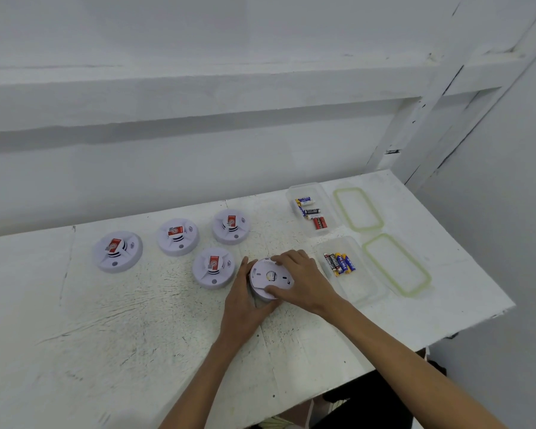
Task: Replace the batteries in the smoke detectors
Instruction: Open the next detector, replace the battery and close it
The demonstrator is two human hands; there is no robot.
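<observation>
Detector (268, 278) sits back-up, left grip (242, 300) and right grip (304, 280) both curled round it; opening likely calls for a twist.

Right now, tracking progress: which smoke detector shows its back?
The smoke detector gripped by the left hand and right hand; the other four show red stickers.

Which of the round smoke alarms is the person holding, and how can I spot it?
Look at the white table, then at the nearer clear box of batteries on its right side. Just left of that box, the left hand and right hand grip one smoke alarm. It is flipped, plain white back up, while the other four show red stickers.
</observation>
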